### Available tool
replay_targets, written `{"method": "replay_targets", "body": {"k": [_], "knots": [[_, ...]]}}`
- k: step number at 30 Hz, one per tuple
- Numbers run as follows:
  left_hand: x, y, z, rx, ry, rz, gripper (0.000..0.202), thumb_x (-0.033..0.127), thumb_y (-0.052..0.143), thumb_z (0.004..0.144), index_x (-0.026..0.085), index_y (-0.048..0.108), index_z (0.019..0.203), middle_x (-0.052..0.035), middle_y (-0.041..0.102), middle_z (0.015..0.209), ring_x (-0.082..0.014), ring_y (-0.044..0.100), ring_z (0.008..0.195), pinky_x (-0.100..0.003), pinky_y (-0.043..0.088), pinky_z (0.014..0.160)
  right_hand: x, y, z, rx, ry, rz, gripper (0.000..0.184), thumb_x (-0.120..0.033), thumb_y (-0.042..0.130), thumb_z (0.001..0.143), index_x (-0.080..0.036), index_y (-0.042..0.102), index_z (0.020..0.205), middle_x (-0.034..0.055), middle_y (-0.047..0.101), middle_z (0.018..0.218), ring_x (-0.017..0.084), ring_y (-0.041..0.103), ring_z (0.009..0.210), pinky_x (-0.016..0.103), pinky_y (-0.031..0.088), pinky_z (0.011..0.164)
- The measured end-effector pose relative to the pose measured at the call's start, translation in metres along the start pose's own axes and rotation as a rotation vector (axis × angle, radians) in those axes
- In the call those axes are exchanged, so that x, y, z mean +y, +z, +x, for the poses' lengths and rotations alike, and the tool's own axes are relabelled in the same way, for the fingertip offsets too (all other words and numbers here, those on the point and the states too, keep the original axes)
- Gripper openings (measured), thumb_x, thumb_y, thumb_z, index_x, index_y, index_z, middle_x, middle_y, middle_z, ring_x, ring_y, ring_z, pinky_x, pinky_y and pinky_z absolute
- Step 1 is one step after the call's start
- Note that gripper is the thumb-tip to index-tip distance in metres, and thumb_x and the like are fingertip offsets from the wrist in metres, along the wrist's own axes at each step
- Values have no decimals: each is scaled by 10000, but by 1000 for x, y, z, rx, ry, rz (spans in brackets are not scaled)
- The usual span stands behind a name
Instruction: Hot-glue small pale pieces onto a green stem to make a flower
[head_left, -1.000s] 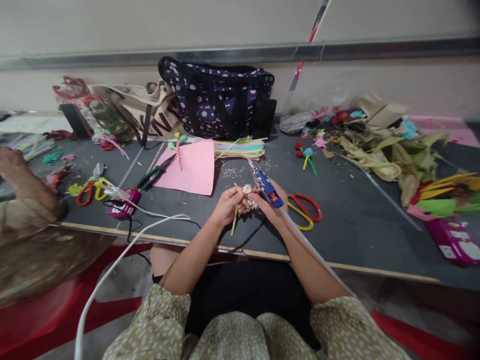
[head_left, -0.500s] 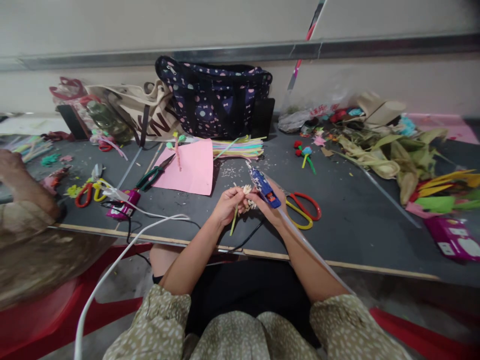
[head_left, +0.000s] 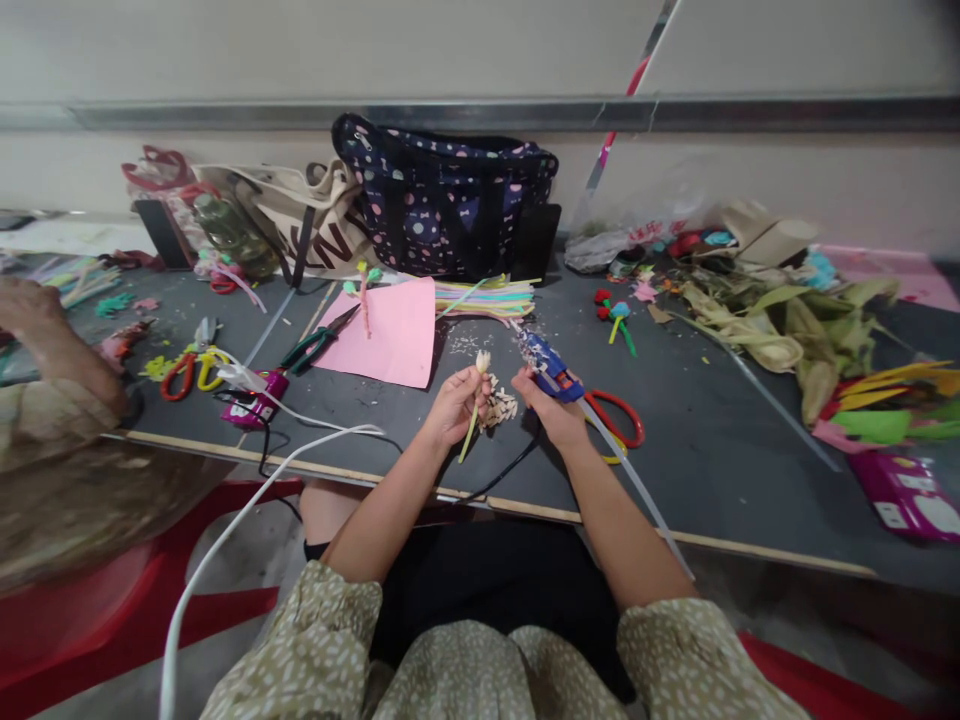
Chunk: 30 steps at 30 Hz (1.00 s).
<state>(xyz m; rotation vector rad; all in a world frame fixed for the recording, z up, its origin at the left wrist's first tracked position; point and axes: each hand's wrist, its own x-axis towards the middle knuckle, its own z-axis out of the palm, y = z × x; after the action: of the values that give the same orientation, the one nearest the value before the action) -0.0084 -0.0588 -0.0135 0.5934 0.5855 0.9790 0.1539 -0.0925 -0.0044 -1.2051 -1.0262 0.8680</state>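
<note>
My left hand [head_left: 454, 405] is closed around a small craft flower [head_left: 483, 362] with a pale, petalled head and a green stem that points down below my fingers. In my right hand [head_left: 556, 412] is a blue glue gun [head_left: 551, 370], its nozzle aimed up and to the left, with a long clear glue stick trailing from its back along my forearm. Between my hands a small heap of pale seed-like pieces [head_left: 500, 408] lies on the dark table. Red and yellow scissors [head_left: 622, 412] rest just right of my right hand, partly hidden by it.
Pink paper [head_left: 397, 335] and green-handled pliers [head_left: 315, 340] lie to the left. Behind stand a dotted bag [head_left: 450, 210] and a bundle of pipe cleaners [head_left: 487, 297]. Dried husks [head_left: 757, 320] cover the right side. A white cable [head_left: 247, 500] crosses the front left. Another person's arm [head_left: 64, 340] is at far left.
My hands have moved apart. The right hand, with the glue gun, has shifted right and tilted it, and the flower head and seed-like heap now show more clearly.
</note>
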Motion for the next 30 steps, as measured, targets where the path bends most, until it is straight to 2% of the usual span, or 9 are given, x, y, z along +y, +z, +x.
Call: {"method": "replay_targets", "body": {"k": [5,8,11,14,17,19,24,27,30], "knots": [[4,-4,1,35,21,-78,336,316,857,704,132,618,853,24,603,698,-44,521,528,-162,476,512,4,-1,5,-9,62,91,294,-440,771,731,-200,631,828,-32,631,704,69,463,479,243,419,484],[5,-6,2,43,46,-110,331,293,862,696,134,609,837,15,618,733,-48,549,560,-166,493,546,0,-2,7,-21,53,169,288,-419,760,723,-214,622,871,-8,687,841,64,481,489,235,425,463],[4,-7,3,54,75,-121,362,315,881,664,135,594,791,5,624,760,-62,571,583,-187,503,571,-4,-3,8,-25,103,187,309,-460,761,722,-207,624,837,-8,681,756,77,513,480,227,452,453],[4,-9,4,33,124,-169,360,327,883,660,137,587,735,41,513,619,-58,504,523,-179,442,509,-3,-4,7,-52,192,164,388,-567,722,757,-187,642,767,-9,634,588,99,556,447,222,475,445],[7,-12,4,-15,190,-247,330,315,862,695,136,586,705,64,391,552,-40,383,472,-152,322,422,-1,-6,6,-103,236,173,467,-647,723,735,-190,630,754,14,688,653,110,597,444,232,498,444],[11,-12,3,-27,205,-285,310,309,832,737,138,577,701,62,369,560,-38,340,466,-147,275,396,1,-7,6,-138,250,185,504,-683,727,713,-194,622,774,22,714,708,110,602,435,237,500,436],[20,-11,-3,0,188,-357,290,282,737,835,140,536,683,42,384,602,-48,352,492,-149,279,394,3,-7,6,-180,256,172,600,-772,677,693,-187,636,817,31,714,675,104,573,391,228,447,395],[23,-10,-5,36,153,-383,304,280,700,868,146,506,675,43,377,607,-46,347,486,-146,274,393,3,-6,7,-183,242,173,583,-750,691,696,-180,641,810,27,701,647,84,523,358,218,385,364],[24,-11,-5,34,153,-395,299,282,666,894,148,500,686,45,379,612,-44,350,480,-144,289,397,1,-6,7,-153,244,206,442,-588,781,692,-194,624,813,7,701,672,62,465,354,215,357,353]]}}
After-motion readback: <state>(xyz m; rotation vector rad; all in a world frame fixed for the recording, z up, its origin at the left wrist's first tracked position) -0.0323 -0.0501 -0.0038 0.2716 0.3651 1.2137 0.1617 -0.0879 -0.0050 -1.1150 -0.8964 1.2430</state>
